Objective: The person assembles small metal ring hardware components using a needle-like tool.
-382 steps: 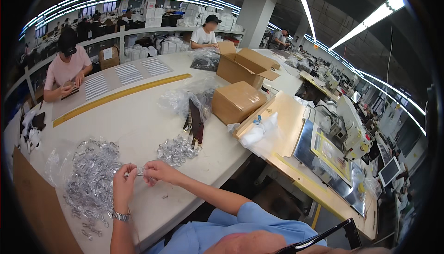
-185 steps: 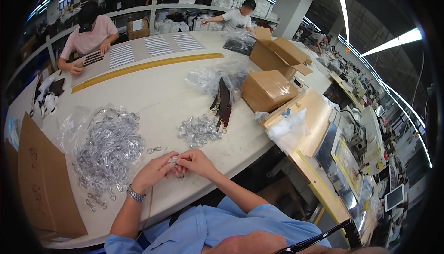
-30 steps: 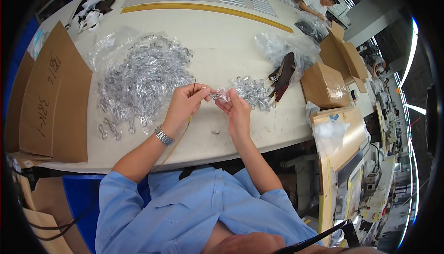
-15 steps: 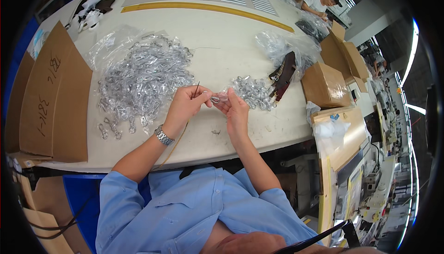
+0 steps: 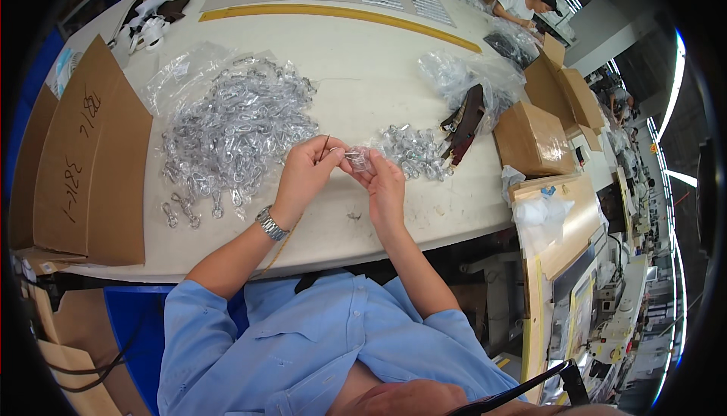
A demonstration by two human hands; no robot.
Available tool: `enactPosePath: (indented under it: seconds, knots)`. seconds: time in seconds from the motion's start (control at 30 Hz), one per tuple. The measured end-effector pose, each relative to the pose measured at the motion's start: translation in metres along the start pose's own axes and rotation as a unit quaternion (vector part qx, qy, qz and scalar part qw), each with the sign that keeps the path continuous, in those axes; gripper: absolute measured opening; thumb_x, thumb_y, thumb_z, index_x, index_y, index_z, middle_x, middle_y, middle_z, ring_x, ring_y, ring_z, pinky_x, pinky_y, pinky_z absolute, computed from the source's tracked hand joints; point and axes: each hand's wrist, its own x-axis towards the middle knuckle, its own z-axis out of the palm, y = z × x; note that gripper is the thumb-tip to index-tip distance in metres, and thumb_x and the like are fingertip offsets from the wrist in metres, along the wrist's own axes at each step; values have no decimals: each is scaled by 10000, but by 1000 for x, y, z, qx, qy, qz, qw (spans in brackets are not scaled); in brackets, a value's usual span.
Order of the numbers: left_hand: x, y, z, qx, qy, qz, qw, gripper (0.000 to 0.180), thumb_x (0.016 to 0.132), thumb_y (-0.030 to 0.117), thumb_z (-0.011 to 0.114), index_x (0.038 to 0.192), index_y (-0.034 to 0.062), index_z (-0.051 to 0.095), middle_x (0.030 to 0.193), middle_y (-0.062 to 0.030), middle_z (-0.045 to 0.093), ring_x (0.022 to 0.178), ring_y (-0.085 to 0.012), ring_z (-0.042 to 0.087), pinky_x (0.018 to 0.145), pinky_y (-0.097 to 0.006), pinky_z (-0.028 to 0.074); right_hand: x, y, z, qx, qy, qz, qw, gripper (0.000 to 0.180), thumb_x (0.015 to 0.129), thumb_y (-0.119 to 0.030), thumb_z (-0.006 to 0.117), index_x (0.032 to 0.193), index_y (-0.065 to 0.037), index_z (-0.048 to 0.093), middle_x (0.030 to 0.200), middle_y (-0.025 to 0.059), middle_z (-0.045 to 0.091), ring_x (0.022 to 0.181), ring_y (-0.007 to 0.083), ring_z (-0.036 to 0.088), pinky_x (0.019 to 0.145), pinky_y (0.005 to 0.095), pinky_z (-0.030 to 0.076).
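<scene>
My left hand is closed in a pinch at the table's middle. A thin brown cord runs down from it toward the table's front edge, and a thin dark tip pokes up above the fingers. My right hand grips a silver snap hook in clear plastic, whose left end meets my left fingertips. A large heap of similar plastic-wrapped snap hooks lies left of my hands. To their right is a smaller pile of snap hooks.
An open cardboard box stands at the left, with more cardboard boxes at the right. A dark brown strap-like piece lies beside crumpled clear plastic. A yellow ruler crosses the far table. Other people work beyond it.
The plastic around the snap hook now bulges up between my hands, and my right fingers have curled in closer around it. Both hands stay in nearly the same place.
</scene>
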Motion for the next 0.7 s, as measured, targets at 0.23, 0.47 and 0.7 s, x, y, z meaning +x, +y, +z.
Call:
enactPosePath:
  seconds: [0.23, 0.47, 0.7]
  knots:
    - [-3, -11, 7, 103, -42, 26, 993, 302, 1042, 111, 619, 1332, 31, 638, 807, -45, 763, 669, -51, 618, 606, -248, 443, -9, -3, 8, 39, -38, -1, 999, 382, 1133, -266, 540, 1274, 58, 685, 1217, 139, 763, 1019, 180, 753, 924, 321, 588]
    - [-1, -1, 3, 1, -108, -46, 993, 417, 1076, 131, 586, 1478, 22, 559, 788, -20, 705, 560, -10, 463, 510, -194, 348, -3, 3, -10, 42, -117, 62, 990, 384, 1119, -270, 581, 1297, 54, 685, 1135, 114, 781, 940, 125, 707, 833, 295, 558]
    - [3, 1, 3, -39, -141, -79, 986, 392, 1093, 164, 579, 1454, 12, 591, 757, -10, 667, 520, -10, 422, 459, -188, 295, -7, 11, -12, 67, -153, 58, 984, 380, 1114, -278, 596, 1291, 46, 687, 926, 37, 731, 884, 111, 672, 834, 286, 532]
